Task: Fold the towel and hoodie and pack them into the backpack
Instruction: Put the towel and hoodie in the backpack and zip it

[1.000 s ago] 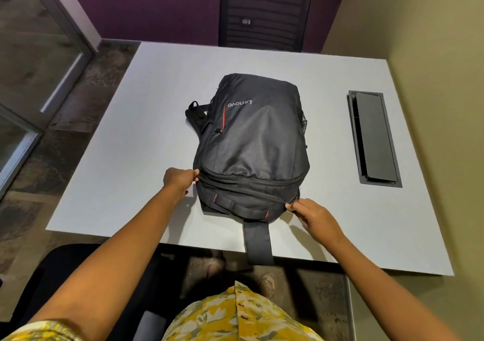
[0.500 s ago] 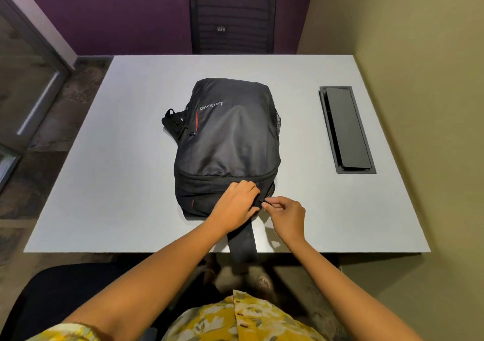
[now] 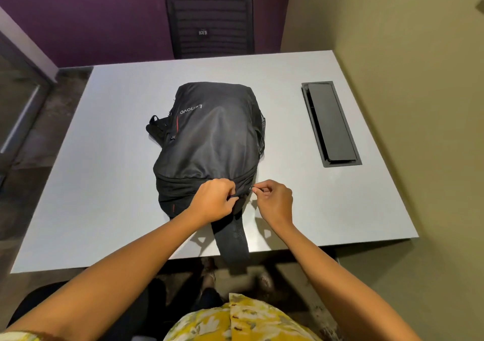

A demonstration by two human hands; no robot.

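Both hands at the zip on the near end of the backpack.

Nearest me, a padded strap (image 3: 234,238) hangs over the bench (image 3: 104,183) edge. My left hand (image 3: 213,201) is curled, pinching the fabric by the zip line; my right hand (image 3: 275,201) pinches a small zip pull (image 3: 253,189) between thumb and forefinger. One backpack (image 3: 209,141), black, lies flat mid-bench, bulging. I judge it soft and light; fabric puckers, so one hand must brace it while the other draws the pull. No towel or hoodie in sight; whether they are inside I cannot tell. Further off: one cable tray (image 3: 330,123), one chair (image 3: 209,21).
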